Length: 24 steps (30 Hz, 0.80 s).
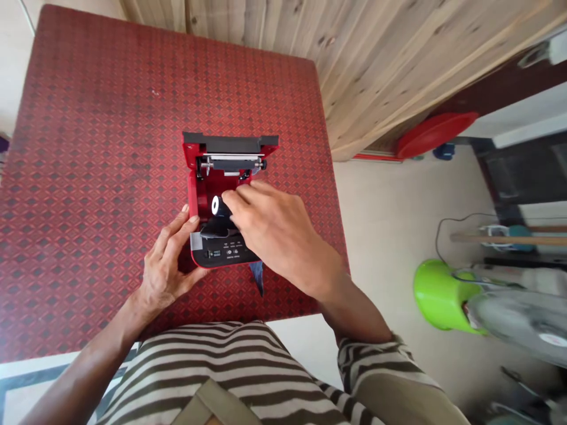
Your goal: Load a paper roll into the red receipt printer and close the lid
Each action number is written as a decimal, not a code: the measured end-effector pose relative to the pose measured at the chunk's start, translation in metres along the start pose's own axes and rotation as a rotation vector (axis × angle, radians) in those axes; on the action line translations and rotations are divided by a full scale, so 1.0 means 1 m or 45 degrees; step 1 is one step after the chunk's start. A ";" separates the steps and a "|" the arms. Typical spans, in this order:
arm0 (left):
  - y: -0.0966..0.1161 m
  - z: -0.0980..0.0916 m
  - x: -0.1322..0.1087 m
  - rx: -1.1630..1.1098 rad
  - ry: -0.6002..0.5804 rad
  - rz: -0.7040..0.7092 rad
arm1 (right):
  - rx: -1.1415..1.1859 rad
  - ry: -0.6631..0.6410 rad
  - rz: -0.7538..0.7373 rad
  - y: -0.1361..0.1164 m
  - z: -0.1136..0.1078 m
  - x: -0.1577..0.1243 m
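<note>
A small red and black printer (230,245) lies on the table with its lid (230,144) raised, showing a roller under the lid. Inside the bay sits a dark roll (220,206) with a white core end. My right hand (279,230) reaches over the printer from the right, its fingers closed around the roll and hiding much of it. With thumb and fingers along the left side, my left hand (170,254) grips the printer body. A dark blue pointed strip (257,277) pokes out below the printer's front edge, partly behind my right hand.
A red patterned cover (110,147) lies over the table, which meets a wooden plank panel (274,29) at the back. To the right on the floor are a lime green bucket (434,295), a red basin (436,133) and a fan (522,324) with a cable.
</note>
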<state>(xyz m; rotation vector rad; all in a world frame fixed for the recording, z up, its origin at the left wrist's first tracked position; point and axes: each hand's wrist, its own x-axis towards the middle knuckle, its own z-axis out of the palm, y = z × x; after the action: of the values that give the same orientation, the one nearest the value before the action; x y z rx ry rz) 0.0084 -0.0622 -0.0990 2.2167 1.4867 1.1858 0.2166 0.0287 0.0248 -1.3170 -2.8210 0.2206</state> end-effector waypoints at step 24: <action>-0.002 -0.002 -0.005 0.046 -0.099 -0.004 | 0.159 -0.245 -0.030 0.006 0.003 0.024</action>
<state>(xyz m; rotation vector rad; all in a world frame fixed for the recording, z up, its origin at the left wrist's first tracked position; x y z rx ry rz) 0.0050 -0.0654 -0.1014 2.2558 1.4920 1.0669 0.2061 0.0504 0.0202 -1.3013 -2.9175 0.5419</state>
